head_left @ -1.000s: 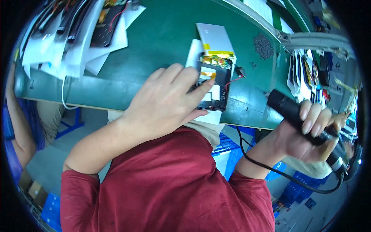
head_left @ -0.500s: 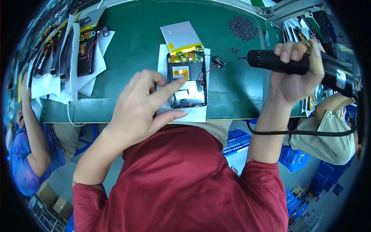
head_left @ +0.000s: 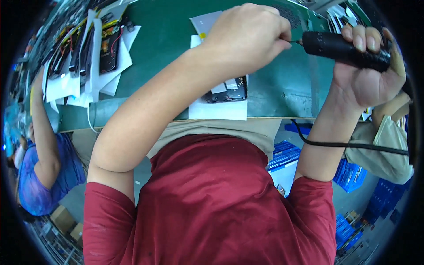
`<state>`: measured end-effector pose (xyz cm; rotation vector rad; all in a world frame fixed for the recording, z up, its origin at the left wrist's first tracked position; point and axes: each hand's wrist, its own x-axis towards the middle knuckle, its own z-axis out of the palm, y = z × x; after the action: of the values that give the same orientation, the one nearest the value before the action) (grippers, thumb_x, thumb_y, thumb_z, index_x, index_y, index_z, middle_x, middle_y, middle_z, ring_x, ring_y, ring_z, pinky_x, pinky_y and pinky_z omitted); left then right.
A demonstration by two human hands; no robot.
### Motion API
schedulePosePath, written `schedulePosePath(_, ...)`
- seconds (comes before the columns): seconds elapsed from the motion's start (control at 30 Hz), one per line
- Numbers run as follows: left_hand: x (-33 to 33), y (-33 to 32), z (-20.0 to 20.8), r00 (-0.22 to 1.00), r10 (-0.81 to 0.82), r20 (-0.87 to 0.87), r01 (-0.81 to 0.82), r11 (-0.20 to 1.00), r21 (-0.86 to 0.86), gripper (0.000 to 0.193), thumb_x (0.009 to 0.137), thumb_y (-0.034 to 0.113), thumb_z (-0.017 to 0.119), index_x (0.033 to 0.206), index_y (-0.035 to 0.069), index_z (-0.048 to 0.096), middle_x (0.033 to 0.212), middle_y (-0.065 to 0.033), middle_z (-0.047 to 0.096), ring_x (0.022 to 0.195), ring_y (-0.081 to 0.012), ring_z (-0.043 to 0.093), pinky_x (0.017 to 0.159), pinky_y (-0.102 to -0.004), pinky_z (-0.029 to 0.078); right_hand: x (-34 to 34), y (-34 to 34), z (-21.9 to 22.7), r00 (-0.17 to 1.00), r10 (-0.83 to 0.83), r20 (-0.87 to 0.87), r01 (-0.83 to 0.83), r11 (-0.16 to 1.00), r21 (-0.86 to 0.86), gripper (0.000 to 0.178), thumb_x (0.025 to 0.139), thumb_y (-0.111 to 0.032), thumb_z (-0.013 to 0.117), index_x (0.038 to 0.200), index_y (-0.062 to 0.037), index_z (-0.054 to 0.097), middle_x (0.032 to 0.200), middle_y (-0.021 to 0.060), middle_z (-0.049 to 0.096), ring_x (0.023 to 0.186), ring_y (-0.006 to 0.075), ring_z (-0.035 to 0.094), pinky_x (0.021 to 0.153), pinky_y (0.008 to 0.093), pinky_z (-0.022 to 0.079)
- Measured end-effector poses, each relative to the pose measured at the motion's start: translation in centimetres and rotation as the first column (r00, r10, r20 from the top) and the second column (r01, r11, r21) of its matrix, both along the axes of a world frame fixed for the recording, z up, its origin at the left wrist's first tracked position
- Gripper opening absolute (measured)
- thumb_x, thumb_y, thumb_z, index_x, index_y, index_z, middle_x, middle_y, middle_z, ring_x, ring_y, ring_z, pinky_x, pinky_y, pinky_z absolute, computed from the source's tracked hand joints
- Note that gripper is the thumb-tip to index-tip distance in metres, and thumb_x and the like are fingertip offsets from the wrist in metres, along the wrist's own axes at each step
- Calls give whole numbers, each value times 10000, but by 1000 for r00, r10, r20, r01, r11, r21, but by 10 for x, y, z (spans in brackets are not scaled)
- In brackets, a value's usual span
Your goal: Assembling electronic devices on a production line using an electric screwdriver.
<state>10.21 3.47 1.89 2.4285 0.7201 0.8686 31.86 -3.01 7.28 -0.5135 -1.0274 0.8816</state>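
Note:
My right hand (head_left: 366, 81) is closed around a black electric screwdriver (head_left: 327, 47) held sideways above the right of the bench, its bit pointing left. My left hand (head_left: 251, 37) reaches across to the bit's tip, thumb and fingers pinched there. What sits between those fingertips is too small to make out. Under my left forearm lies an opened black handheld device (head_left: 227, 93) on white paper (head_left: 221, 111), partly hidden. A grey flat panel (head_left: 204, 21) with yellow tape lies at its far end.
A heap of small dark screws (head_left: 289, 17) lies beyond my left hand. Leaning papers and opened devices (head_left: 108, 57) stand at the left of the green bench (head_left: 150, 84). The screwdriver's black cable (head_left: 335, 144) crosses my right forearm. Other people sit on both sides.
My left hand has left the device and moved right and away to the screwdriver's tip, its fingers now pinched. The screwdriver appears a little farther right and higher in view.

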Motion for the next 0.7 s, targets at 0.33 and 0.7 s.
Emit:
schedulePosePath(0.33,-8,-5,15,992,-118,-46,124,983,135,109,858,114,712,886,17,673,904,-154,647,933,-379,644,837,-463,525,23,1,-16,983,93,158,-110,989,104,365,964,-414,449,894,-78,573,875,62,542,838,210,552,896,416,409)
schedulePosePath(0.7,-56,-23,3,986,-168,22,166,983,73,176,836,210,758,882,44,722,873,-131,686,908,-351,687,803,-455,553,-41,-29,11,962,262,80,-261,965,-23,392,773,-491,734,833,-162,529,775,-30,508,723,99,514,801,298,375)
